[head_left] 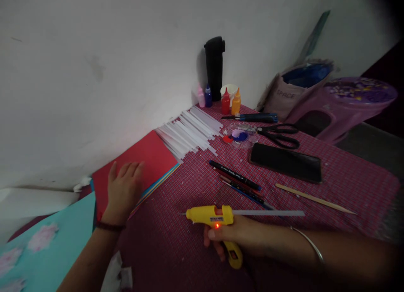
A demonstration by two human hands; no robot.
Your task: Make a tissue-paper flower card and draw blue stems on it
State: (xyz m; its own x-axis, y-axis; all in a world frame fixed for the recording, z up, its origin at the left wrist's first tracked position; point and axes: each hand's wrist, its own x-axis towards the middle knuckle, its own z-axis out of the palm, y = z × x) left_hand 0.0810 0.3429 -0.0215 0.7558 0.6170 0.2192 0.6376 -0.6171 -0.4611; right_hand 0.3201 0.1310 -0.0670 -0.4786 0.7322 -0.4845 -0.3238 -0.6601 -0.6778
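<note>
My right hand (227, 237) is wrapped round the handle of a yellow hot glue gun (202, 215). Its nozzle points left, its small light glows orange-red, and a long glue stick (268, 213) juts out of its back. My left hand (124, 191) is over a stack of coloured paper with a red sheet (158, 151) on top. The fingers are stretched out and a little blurred, with nothing held; whether they touch the sheet I cannot tell. Left of it lies a light blue sheet (72, 224) with pale pink tissue-like pieces (43, 237).
White paper strips (189, 130) lie along the wall. Paint bottles (225, 102), a black bottle (214, 67), black scissors (279, 134), a phone (285, 161), a marker (235, 174), brushes (241, 189) and a wooden stick (315, 198) lie or stand beyond the glue gun. A purple stool (344, 100) is at right.
</note>
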